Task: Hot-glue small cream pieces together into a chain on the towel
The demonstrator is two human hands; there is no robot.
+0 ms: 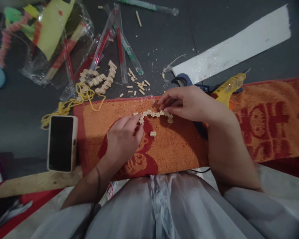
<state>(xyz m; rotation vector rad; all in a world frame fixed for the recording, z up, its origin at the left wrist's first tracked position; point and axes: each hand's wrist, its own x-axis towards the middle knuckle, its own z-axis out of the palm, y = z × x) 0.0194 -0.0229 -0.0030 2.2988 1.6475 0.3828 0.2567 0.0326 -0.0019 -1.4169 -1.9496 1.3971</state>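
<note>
A wavy strip of short wooden stick pieces (153, 114), their round ends facing up, lies on an orange towel (184, 142). My left hand (122, 134) is closed at the strip's left end, thumb and fingertips against it. From the right, my right hand (189, 103) reaches over with curled fingers; its fingertips and thumb are at the strip's upper edge, right of the middle. Just below the strip sits a small bundle of stick pieces (152, 134). Another piece (135, 114) is partly visible beside my left fingers.
Beyond the towel are loose stick pieces (141, 87), joined stick chains (106, 81), yellow string (83, 94) and plastic-wrapped sticks (119, 46). A phone (61, 144) lies left. Scissors (183, 79), a yellow glue gun (228, 86) and a white strip (234, 43) are right.
</note>
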